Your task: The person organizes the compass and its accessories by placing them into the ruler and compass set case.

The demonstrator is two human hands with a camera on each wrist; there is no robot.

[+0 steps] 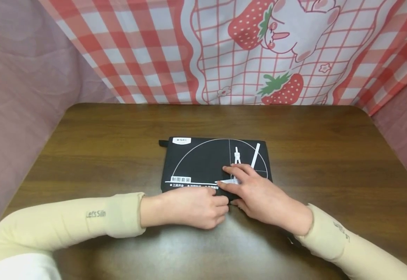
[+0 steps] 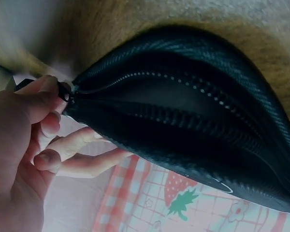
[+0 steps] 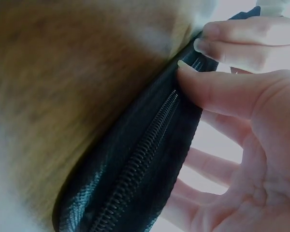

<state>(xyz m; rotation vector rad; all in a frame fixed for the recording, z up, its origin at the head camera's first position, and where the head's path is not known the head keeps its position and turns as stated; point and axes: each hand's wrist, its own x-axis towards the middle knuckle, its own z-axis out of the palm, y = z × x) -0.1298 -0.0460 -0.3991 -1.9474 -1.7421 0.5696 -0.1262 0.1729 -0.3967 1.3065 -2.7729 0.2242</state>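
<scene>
A flat black zip pouch (image 1: 203, 157), printed in white with a compass and an arc, lies on the table. At its near edge, my left hand (image 1: 198, 208) has its fingers curled and pinches the zipper pull (image 2: 64, 92) between thumb and finger. The pouch mouth gapes on one side of the pull in the left wrist view. My right hand (image 1: 264, 196) grips the near edge beside it, thumb at the zipper and fingers spread over the printed face. Closed zipper teeth (image 3: 140, 154) show on its side in the right wrist view.
The brown wooden table (image 1: 102, 136) extends around the pouch. A small black loop (image 1: 163, 143) sticks out at the pouch's far left corner. Behind the table hangs a strawberry-patterned curtain (image 1: 217, 50), with a plain pink cloth (image 1: 25, 70) at the left.
</scene>
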